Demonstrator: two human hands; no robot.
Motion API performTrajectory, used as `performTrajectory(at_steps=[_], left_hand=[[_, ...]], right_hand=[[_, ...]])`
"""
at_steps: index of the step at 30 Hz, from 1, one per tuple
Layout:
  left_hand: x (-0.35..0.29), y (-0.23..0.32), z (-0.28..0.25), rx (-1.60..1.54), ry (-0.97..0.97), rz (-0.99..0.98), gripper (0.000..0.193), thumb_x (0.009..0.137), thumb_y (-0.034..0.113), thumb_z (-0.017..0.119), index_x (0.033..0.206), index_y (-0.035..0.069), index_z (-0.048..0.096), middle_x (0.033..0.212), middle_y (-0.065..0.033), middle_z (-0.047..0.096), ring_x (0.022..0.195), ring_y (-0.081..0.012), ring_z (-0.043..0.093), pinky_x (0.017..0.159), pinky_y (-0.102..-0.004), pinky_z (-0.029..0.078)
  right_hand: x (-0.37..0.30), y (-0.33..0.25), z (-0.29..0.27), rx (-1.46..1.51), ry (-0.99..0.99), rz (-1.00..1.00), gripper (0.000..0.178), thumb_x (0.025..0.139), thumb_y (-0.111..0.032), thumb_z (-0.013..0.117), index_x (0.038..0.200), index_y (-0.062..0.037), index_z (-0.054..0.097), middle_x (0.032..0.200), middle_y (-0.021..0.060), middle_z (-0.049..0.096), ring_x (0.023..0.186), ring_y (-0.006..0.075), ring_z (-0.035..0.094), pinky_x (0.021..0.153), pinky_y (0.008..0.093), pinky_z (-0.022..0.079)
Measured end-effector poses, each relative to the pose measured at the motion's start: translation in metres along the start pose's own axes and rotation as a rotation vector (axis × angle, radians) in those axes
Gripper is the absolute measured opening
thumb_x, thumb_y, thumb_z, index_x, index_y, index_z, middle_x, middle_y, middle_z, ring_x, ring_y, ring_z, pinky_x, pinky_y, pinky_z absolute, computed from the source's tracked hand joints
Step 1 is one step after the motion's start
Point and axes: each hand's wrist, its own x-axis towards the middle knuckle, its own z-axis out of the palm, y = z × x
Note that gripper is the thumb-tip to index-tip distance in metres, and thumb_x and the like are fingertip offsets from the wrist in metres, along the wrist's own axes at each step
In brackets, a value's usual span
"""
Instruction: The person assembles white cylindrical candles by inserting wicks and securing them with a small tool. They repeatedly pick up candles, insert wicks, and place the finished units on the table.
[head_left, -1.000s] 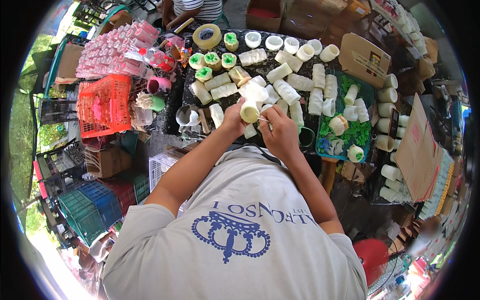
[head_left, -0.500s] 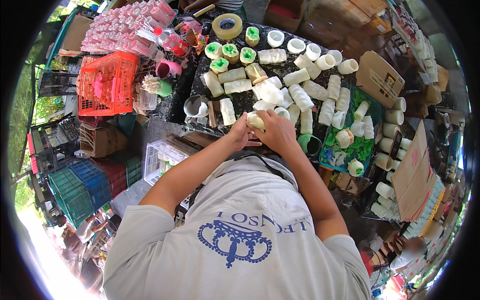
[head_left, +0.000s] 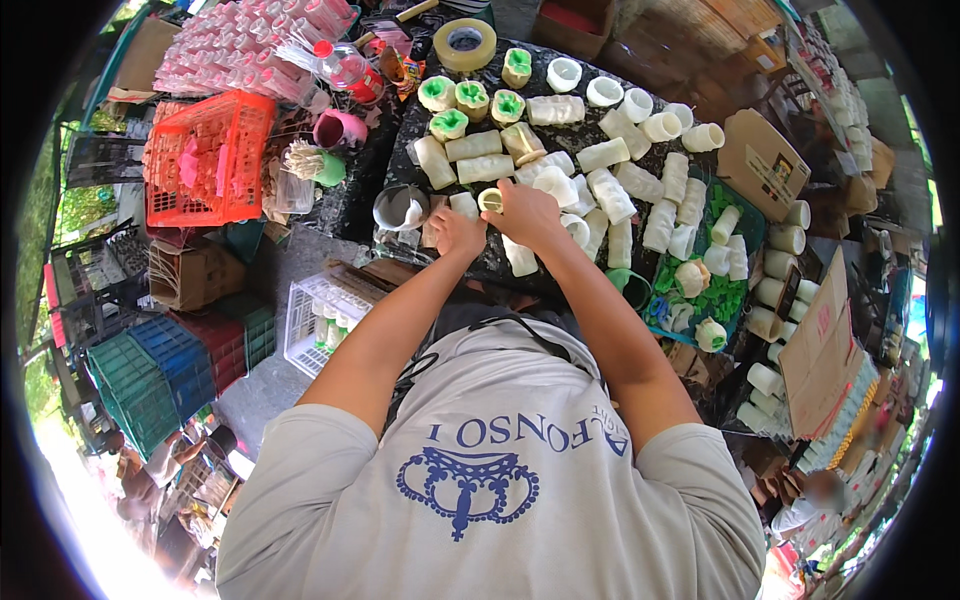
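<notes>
My left hand (head_left: 458, 236) is closed at the near end of a white, wax-like cylinder (head_left: 464, 206), its fingers partly hidden. Just to its right, my right hand (head_left: 530, 214) grips a short, yellowish hollow cylinder (head_left: 490, 200), whose round opening shows. Close to the table's near edge lies another pale cylinder (head_left: 520, 257), below my right hand and apart from it. Many similar white cylinders (head_left: 611, 195) lie around on the dark speckled table. Several upright ones with green insides (head_left: 471, 97) stand farther back.
A tape roll (head_left: 465, 45) lies at the back. A metal can (head_left: 400, 208) is left of my hands. At right, a tray (head_left: 737, 190) carries green pieces. A red crate (head_left: 263, 160) and a white crate (head_left: 300, 320) are at left; cardboard (head_left: 760, 160) leans at right.
Both hands have moved left and away from me, from a pale piece held together at the table's edge. A pale cylinder now lies near that spot.
</notes>
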Motion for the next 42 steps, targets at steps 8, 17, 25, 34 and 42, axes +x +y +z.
performTrajectory(at_steps=[8,17,25,34,42], left_hand=[[-0.008,-0.018,-0.054,-0.365,-0.160,0.193,0.071,0.088,0.031,0.079,0.137,-0.004,0.041,0.138,-0.0270,0.052,0.124,-0.0388,0.061,0.105,-0.0436,0.050],[-0.092,0.050,-0.166,-0.585,-0.550,0.950,0.071,0.090,0.024,0.073,0.148,0.004,0.039,0.118,-0.0128,0.061,0.108,-0.0226,0.061,0.097,-0.0364,0.050],[-0.151,0.125,-0.188,-0.349,-0.398,1.479,0.039,0.090,0.020,0.077,0.124,0.004,0.065,0.110,-0.0151,0.072,0.096,-0.0348,0.072,0.084,-0.0407,0.056],[-0.170,0.138,-0.188,-0.265,-0.391,1.482,0.044,0.075,-0.006,0.066,0.117,0.007,0.071,0.103,-0.0141,0.074,0.090,-0.0361,0.074,0.077,-0.0400,0.058],[-0.173,0.142,-0.196,-0.161,-0.389,1.522,0.049,0.073,-0.007,0.065,0.119,0.011,0.070,0.105,-0.0112,0.073,0.089,-0.0367,0.073,0.075,-0.0415,0.058]], right_hand=[[-0.122,0.022,-0.058,0.315,0.149,0.017,0.028,0.108,-0.034,0.053,0.111,-0.0061,0.057,0.092,0.0221,0.072,0.089,0.0442,0.069,0.074,0.0531,0.051],[-0.207,-0.007,-0.119,0.478,0.365,0.093,0.017,0.107,-0.023,0.059,0.104,-0.0057,0.060,0.080,0.0177,0.065,0.075,0.0416,0.065,0.066,0.0501,0.047],[-0.225,-0.011,-0.156,0.236,0.772,-0.183,0.010,0.094,-0.012,0.071,0.097,-0.0089,0.062,0.089,0.0066,0.059,0.076,0.0267,0.061,0.070,0.0394,0.045],[-0.226,-0.004,-0.155,0.231,0.807,-0.205,0.012,0.091,-0.009,0.074,0.098,-0.0085,0.064,0.085,0.0050,0.060,0.072,0.0256,0.060,0.068,0.0377,0.042],[-0.228,-0.005,-0.157,0.144,0.743,-0.209,0.008,0.093,-0.010,0.069,0.099,-0.0075,0.064,0.088,0.0042,0.062,0.081,0.0218,0.064,0.072,0.0361,0.042]])
